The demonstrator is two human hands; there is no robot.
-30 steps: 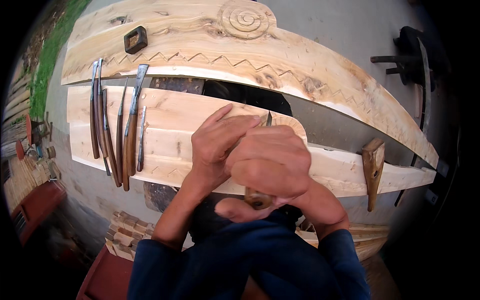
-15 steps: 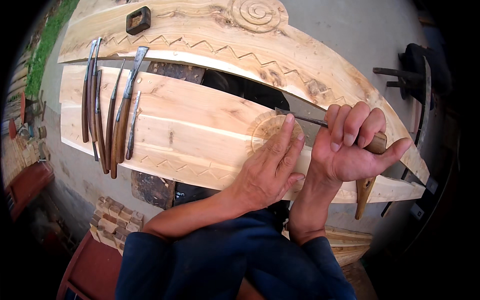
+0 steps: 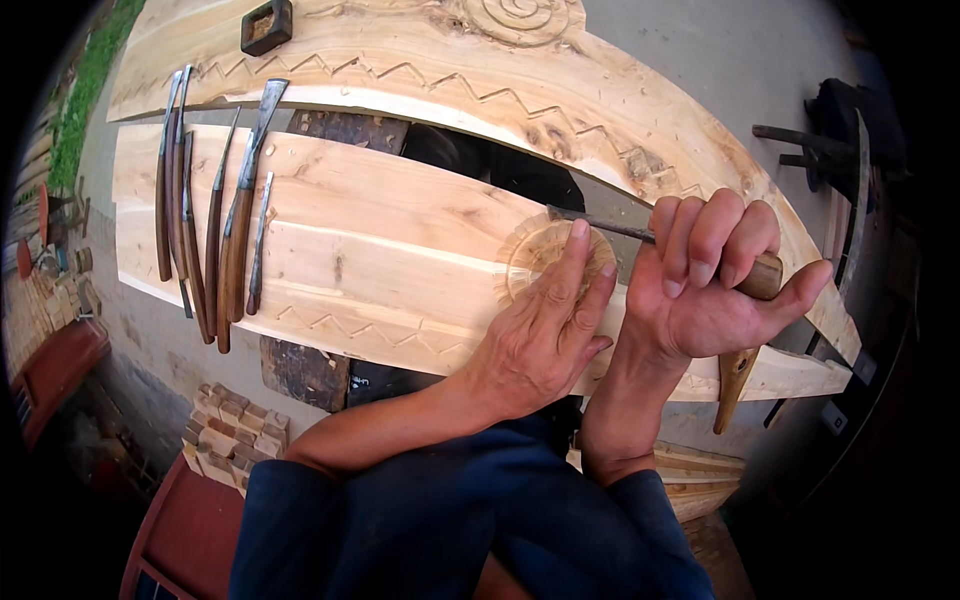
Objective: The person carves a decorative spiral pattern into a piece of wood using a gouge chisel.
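Note:
A long pale wooden board [image 3: 390, 240] lies across in front of me, with a round carved rosette [image 3: 520, 258] near its right part. My right hand [image 3: 700, 290] has its fingers wrapped round the wooden handle of a chisel [image 3: 612, 228], palm turned up and thumb sticking out. The chisel's metal blade points left, its tip at the rosette's upper edge. Over the rosette's lower right lies my left hand [image 3: 540, 345], fingers stretched out, the index fingertip close to the blade. Part of the rosette is hidden beneath it.
Several chisels and gouges [image 3: 216, 210] lie on the board's left end. Beyond is a larger board [image 3: 560, 110] with zigzag and spiral carving, bearing a small dark box-shaped block [image 3: 266, 27]. A tapered wooden handle [image 3: 735, 385] juts out below my right hand. Stacked wood blocks [image 3: 235, 435] stand lower left.
My right hand has risen slightly and shifted a little right with the chisel, its blade still at the rosette's edge. The left hand stays on the rosette. The whole view has shifted slightly.

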